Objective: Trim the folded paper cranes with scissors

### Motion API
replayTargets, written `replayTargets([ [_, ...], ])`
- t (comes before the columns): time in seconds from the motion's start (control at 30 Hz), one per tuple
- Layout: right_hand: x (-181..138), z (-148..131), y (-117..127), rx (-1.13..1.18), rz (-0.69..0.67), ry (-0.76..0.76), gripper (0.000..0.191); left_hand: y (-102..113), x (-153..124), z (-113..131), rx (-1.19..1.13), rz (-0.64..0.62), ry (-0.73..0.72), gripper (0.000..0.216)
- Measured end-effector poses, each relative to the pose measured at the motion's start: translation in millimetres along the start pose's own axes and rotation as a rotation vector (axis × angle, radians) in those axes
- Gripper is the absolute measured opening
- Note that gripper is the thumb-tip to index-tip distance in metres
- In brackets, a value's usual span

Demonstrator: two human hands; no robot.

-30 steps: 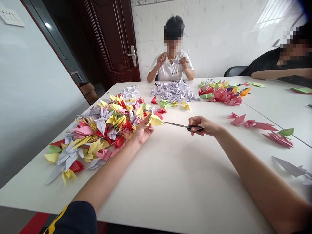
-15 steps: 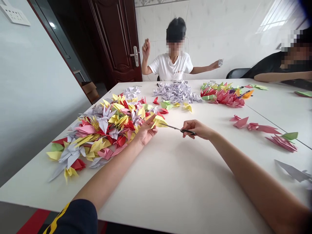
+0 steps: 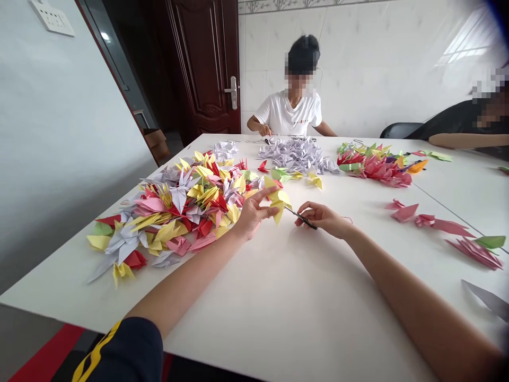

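The left grip (image 3: 254, 216) pinches 1 yellow paper piece (image 3: 281, 197) above the desk (image 3: 286, 297), inward of the left-edge pile (image 3: 178, 197); the right grip (image 3: 328, 220) is clamped on scissors (image 3: 305, 220), tips at the paper. A slack pinch could let it twist and tear.

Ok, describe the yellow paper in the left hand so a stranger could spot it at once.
On the white table, find the multicoloured heap of folded paper, then the left hand by its right edge. That hand grips the yellow paper, by the scissors in the right hand. Other yellow pieces lie on the table or heap; this one is held up.
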State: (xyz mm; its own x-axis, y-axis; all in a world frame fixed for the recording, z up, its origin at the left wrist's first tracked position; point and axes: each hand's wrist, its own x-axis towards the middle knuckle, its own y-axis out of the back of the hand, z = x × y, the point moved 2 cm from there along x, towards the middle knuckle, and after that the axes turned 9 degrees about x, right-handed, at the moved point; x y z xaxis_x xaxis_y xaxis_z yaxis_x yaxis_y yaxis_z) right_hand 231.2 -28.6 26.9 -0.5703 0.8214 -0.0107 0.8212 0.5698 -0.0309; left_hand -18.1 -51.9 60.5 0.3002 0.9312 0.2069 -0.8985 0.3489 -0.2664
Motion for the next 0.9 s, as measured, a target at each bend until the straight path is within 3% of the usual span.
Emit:
replayTargets([
  [0.23,1.8,9.8,4.5,0.023,0.028,0.016,0.034,-4.4,-3.4,-3.4,0.094,-0.038,-0.006,0.079],
  [0.57,2.8,11.3,-3.7,0.053,0.014,0.024,0.033,-14.3,-9.6,3.6,0.071,-0.108,0.023,0.082],
  [0.9,3.2,10.9,-6.6,0.055,0.035,0.039,0.032,-14.5,-9.2,2.9,0.044,-0.099,0.036,0.075],
])
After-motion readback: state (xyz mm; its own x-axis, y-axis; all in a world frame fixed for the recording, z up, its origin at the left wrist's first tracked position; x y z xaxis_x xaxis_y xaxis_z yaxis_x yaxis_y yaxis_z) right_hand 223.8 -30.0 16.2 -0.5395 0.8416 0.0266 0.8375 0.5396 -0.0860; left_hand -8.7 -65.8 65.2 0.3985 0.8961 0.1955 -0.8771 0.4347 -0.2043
